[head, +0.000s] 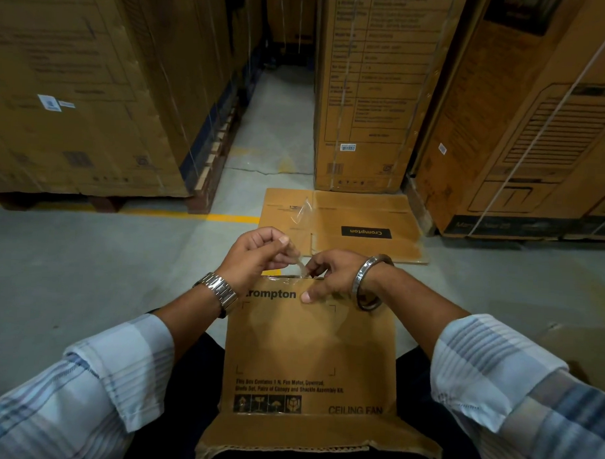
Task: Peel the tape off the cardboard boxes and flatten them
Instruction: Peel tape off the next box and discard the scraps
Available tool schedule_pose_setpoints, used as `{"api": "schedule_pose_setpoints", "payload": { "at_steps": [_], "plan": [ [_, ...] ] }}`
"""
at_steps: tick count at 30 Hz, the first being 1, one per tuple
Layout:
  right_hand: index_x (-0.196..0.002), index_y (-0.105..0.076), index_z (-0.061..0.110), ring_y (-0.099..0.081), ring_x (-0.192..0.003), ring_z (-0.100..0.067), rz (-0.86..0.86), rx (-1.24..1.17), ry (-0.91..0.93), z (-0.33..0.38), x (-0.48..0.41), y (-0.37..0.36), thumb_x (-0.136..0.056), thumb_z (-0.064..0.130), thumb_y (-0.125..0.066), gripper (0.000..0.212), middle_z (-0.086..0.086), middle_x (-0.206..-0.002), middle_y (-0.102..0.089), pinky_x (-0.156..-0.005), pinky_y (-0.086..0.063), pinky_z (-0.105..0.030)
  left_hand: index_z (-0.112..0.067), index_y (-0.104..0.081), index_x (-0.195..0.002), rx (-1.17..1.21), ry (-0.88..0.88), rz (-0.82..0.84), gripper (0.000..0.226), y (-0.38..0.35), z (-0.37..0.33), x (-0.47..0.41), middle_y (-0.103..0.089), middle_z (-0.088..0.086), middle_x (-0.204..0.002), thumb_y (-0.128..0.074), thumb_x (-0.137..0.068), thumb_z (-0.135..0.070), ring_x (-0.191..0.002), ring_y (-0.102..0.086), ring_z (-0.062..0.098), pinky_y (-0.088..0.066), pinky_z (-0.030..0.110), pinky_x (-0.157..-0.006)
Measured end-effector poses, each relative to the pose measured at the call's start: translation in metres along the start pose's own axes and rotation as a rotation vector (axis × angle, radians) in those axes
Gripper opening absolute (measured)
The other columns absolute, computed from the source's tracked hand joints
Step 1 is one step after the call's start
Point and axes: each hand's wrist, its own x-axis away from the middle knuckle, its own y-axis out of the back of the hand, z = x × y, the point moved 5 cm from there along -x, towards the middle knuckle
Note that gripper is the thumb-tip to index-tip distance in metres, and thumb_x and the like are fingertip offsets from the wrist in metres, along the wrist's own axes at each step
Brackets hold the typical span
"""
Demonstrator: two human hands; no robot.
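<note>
A brown Crompton ceiling fan box [310, 353] rests on my lap, its printed side facing up. My left hand [255, 255] pinches a strip of clear tape [301, 268] and lifts it from the box's far edge. My right hand [333, 275] grips that same far edge, thumb pressed on the printed face and fingers by the tape. A second Crompton box [359, 228] lies flat on the floor just beyond my hands, with a loose piece of clear tape [303, 210] standing up from it.
Tall stacked cartons on pallets [86, 94] stand at the left. More large strapped cartons [378, 94] rise at the right. A narrow aisle of grey concrete floor [277, 125] runs between them. A yellow floor line [192, 214] crosses at the left.
</note>
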Motion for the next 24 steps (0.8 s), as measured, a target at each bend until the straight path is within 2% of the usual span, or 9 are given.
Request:
{"api": "schedule_pose_setpoints", "payload": {
  "at_steps": [5,10,13,15,16,19,21,24],
  "plan": [
    [-0.123,-0.066,0.029,-0.062,-0.104,-0.013,-0.005,0.026,-0.001,0.001,-0.001,-0.002,-0.067,0.050,-0.088,0.064,0.012,-0.112,-0.064,-0.091,-0.054,-0.035,-0.009,-0.064,-0.086,-0.006,-0.014,0.007,0.017,-0.001,-0.001,0.003,-0.076,0.006,-0.084,-0.056,-0.100,-0.012,-0.076,-0.073,0.012,-0.059,0.023,-0.075],
    [-0.122,-0.066,0.030,-0.062,-0.103,-0.012,-0.019,-0.006,0.003,-0.002,-0.001,-0.002,-0.066,0.049,-0.088,0.063,0.013,-0.112,-0.063,-0.093,-0.053,-0.033,-0.010,-0.062,-0.090,-0.030,0.008,-0.022,0.014,0.000,-0.001,-0.003,-0.075,0.007,-0.088,-0.055,-0.102,-0.014,-0.078,-0.073,0.014,-0.059,0.029,-0.072],
    [-0.123,-0.062,0.037,-0.062,-0.106,-0.014,-0.023,-0.087,0.003,-0.011,0.000,-0.001,-0.065,0.048,-0.089,0.065,0.012,-0.115,-0.063,-0.093,-0.055,-0.037,-0.018,-0.058,-0.091,-0.168,0.015,-0.190,0.009,0.013,0.000,-0.012,-0.073,0.006,-0.092,-0.057,-0.100,-0.015,-0.079,-0.074,0.023,-0.060,0.040,-0.070],
    [-0.126,-0.058,0.042,-0.062,-0.108,-0.014,-0.010,-0.107,0.022,-0.013,0.001,-0.002,-0.066,0.049,-0.088,0.068,0.011,-0.119,-0.061,-0.092,-0.055,-0.037,-0.020,-0.059,-0.089,-0.247,0.011,-0.311,0.010,0.026,-0.005,-0.016,-0.071,0.007,-0.091,-0.058,-0.098,-0.016,-0.077,-0.074,0.024,-0.060,0.039,-0.067],
    [-0.126,-0.058,0.043,-0.061,-0.109,-0.014,-0.003,-0.110,0.030,-0.013,0.001,-0.002,-0.066,0.052,-0.087,0.068,0.012,-0.120,-0.061,-0.091,-0.055,-0.037,-0.019,-0.060,-0.090,-0.241,0.030,-0.304,0.009,0.029,-0.009,-0.018,-0.071,0.008,-0.090,-0.059,-0.098,-0.016,-0.075,-0.073,0.024,-0.059,0.037,-0.066],
    [-0.115,-0.065,0.042,-0.063,-0.106,-0.015,0.012,-0.145,0.040,-0.011,-0.001,-0.002,-0.058,0.066,-0.083,0.065,0.011,-0.118,-0.064,-0.094,-0.055,-0.041,-0.016,-0.060,-0.093,-0.254,0.106,-0.147,0.009,0.023,-0.014,-0.021,-0.075,0.007,-0.088,-0.060,-0.099,-0.023,-0.075,-0.073,0.023,-0.055,0.034,-0.069],
    [-0.109,-0.068,0.040,-0.063,-0.104,-0.015,0.004,-0.145,0.055,-0.008,-0.001,-0.002,-0.055,0.072,-0.079,0.063,0.009,-0.116,-0.066,-0.094,-0.054,-0.044,-0.017,-0.063,-0.092,-0.388,0.087,-0.076,0.027,0.016,-0.012,-0.017,-0.077,0.001,-0.086,-0.060,-0.097,-0.043,-0.077,-0.074,0.020,-0.055,0.036,-0.073],
    [-0.104,-0.073,0.033,-0.062,-0.100,-0.014,-0.037,-0.197,0.076,-0.006,0.002,0.003,-0.076,0.057,-0.078,0.037,0.002,-0.111,-0.070,-0.093,-0.050,-0.038,-0.026,-0.071,-0.083,-0.715,0.043,0.044,0.048,0.005,-0.005,-0.009,-0.074,-0.010,-0.077,-0.063,-0.079,-0.073,-0.071,-0.070,0.010,-0.053,0.030,-0.067]
  ]
}}
